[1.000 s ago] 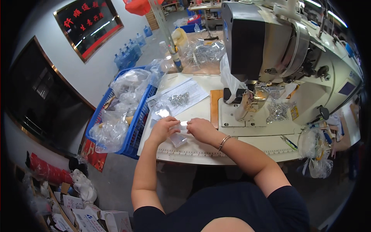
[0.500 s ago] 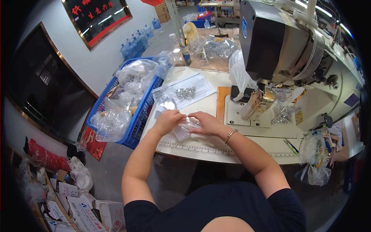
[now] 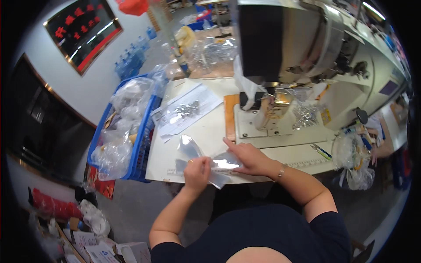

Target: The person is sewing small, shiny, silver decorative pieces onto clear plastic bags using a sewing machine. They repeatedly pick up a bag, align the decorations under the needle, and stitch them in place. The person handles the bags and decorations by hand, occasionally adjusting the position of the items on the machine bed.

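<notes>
A clear, shiny plastic bag (image 3: 189, 148) is stretched between my hands above the table's front edge. My left hand (image 3: 197, 173) is closed in a fist-like pinch on it, with one part sticking up beyond the knuckles and another hanging below. On the bag's right side is my right hand (image 3: 251, 158), gripping it near the thumb while the index finger points forward. Beyond them, small silvery metal pieces (image 3: 187, 108) lie in a clear bag on white printed paper (image 3: 208, 100). To the right stands an industrial sewing machine (image 3: 302, 48) with a flat metal work plate (image 3: 245, 127).
A blue plastic basket (image 3: 139, 151) full of clear bags stands against the table's left side. More small metal pieces (image 3: 305, 115) lie right of the machine head. A ruler strip (image 3: 307, 163) runs along the front edge, with a green-handled tool (image 3: 322, 151) nearby. Cardboard boxes (image 3: 101, 250) fill the lower left.
Both hands have come nearer to my body with the plastic bag. My left hand has curled tighter, and the bag is spread wider between the hands. The whole view has shifted rightward.
</notes>
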A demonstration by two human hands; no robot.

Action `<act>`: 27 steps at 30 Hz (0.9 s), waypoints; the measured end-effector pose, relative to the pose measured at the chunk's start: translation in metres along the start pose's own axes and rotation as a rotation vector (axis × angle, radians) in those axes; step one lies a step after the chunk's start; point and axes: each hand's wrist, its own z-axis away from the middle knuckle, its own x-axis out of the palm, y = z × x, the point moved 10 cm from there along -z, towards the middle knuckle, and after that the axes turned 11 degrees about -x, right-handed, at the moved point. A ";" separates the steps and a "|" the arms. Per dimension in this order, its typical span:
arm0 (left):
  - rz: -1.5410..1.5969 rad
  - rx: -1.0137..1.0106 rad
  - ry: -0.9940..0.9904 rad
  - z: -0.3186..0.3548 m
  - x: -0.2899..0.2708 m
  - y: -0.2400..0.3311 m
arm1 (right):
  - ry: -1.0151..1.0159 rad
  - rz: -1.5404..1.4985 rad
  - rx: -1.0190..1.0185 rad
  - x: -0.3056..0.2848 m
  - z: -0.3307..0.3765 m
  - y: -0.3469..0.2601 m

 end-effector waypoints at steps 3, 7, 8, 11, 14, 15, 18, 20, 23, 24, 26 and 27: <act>0.070 0.045 -0.127 0.013 0.048 0.064 | 0.132 -0.023 0.058 -0.045 0.074 0.008; 0.158 0.016 -0.339 -0.005 0.120 0.127 | 0.218 0.129 0.204 -0.102 0.145 0.041; 0.170 0.015 -0.338 -0.016 0.127 0.139 | 0.256 0.211 0.218 -0.115 0.153 0.044; 0.270 0.025 -0.258 -0.030 0.116 0.151 | 0.340 0.656 0.377 -0.140 0.177 0.030; 0.275 0.068 -0.164 -0.031 0.099 0.153 | 0.621 -0.083 0.324 -0.144 0.188 0.009; 0.263 0.078 -0.145 -0.026 0.096 0.154 | 0.565 -0.193 0.350 -0.131 0.180 0.003; 0.306 0.142 -0.137 -0.015 0.110 0.158 | 0.383 -0.244 0.336 -0.095 0.150 -0.011; 0.377 -0.025 -0.217 -0.016 0.123 0.139 | 0.252 0.093 0.198 -0.079 0.136 -0.008; 0.901 -0.570 -0.267 -0.012 0.128 0.076 | 0.119 0.282 0.224 -0.068 0.144 -0.010; 1.046 -0.590 -0.161 -0.014 0.113 0.058 | 0.052 0.361 0.250 -0.064 0.149 -0.008; 1.200 -0.614 0.162 -0.016 0.061 0.018 | 0.069 0.375 0.227 -0.060 0.157 -0.005; 1.199 -0.616 0.374 -0.015 0.027 0.006 | 0.082 0.379 0.216 -0.058 0.158 -0.004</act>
